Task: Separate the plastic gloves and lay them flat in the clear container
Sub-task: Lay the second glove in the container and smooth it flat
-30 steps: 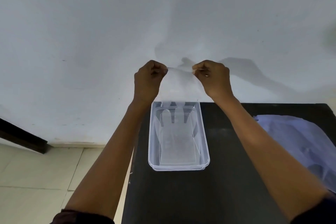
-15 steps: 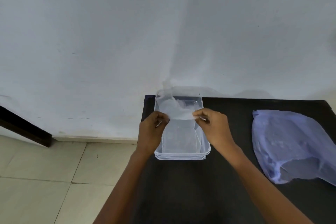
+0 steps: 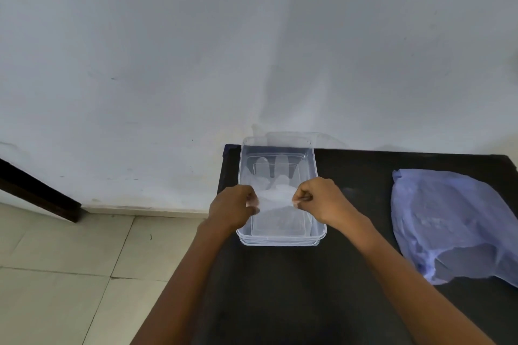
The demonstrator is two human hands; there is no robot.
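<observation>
A clear rectangular container [image 3: 280,241] stands at the back left of a black table [image 3: 294,288]. A thin see-through plastic glove [image 3: 273,173] lies inside it, fingers pointing to the wall. My left hand [image 3: 234,209] pinches the glove's cuff at the container's left side. My right hand [image 3: 319,202] pinches the cuff's other corner at the right side. The cuff is stretched between the two hands, low over the container's middle. Whether other gloves lie beneath it I cannot tell.
A crumpled pale blue plastic bag [image 3: 448,221] lies on the table's right part. A white wall [image 3: 252,50] rises straight behind the table. Left of the table is tiled floor [image 3: 70,274], with a dark wooden bar [image 3: 36,190] at the far left.
Both hands came down from in front of the wall with the glove hanging between them. The glove now rests in the container, and the hands sit lower and nearer to me.
</observation>
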